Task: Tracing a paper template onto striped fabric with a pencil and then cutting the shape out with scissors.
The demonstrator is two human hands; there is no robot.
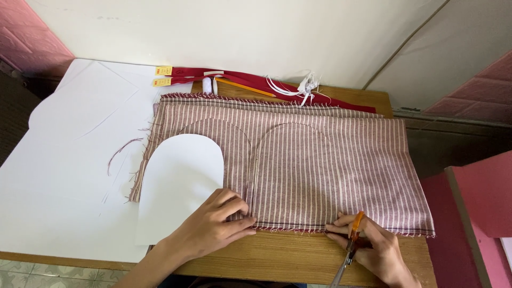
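A piece of red-and-white striped fabric (320,160) lies flat on a wooden table (288,256), with two arch-shaped outlines drawn on it. A white arch-shaped paper pattern (178,181) lies over its left end. My left hand (213,224) presses down on the fabric's near edge, beside the pattern. My right hand (370,245) grips orange-handled scissors (349,245) at the fabric's near edge, their blades pointing back toward me past the table's front.
A large white sheet (69,154) covers the table's left side. Along the back lie red strips with yellow tags (234,79), a pencil (245,87), a white thread spool (207,85) and white cord (304,85). A pink box (480,208) stands at right.
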